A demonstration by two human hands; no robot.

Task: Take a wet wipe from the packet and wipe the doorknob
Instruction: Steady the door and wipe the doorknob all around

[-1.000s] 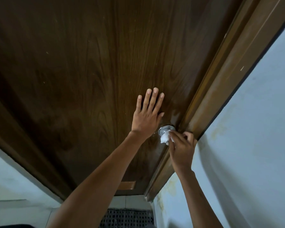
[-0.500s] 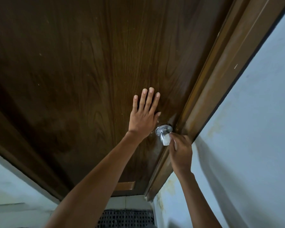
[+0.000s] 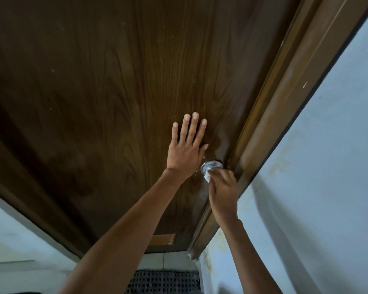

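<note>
A wet wipe is being pressed onto a doorknob.

The silver doorknob (image 3: 211, 165) is sitting at the right edge of the dark wooden door (image 3: 115, 92), beside the door frame (image 3: 285, 107). The right hand (image 3: 223, 193) is gripping the white wet wipe (image 3: 206, 178) against it, while the left hand (image 3: 186, 150) is lying open and flat on the door just beside.

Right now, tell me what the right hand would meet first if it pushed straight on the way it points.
The right hand would meet the shiny round metal doorknob at once; its white wet wipe apparently already touches it.
</note>
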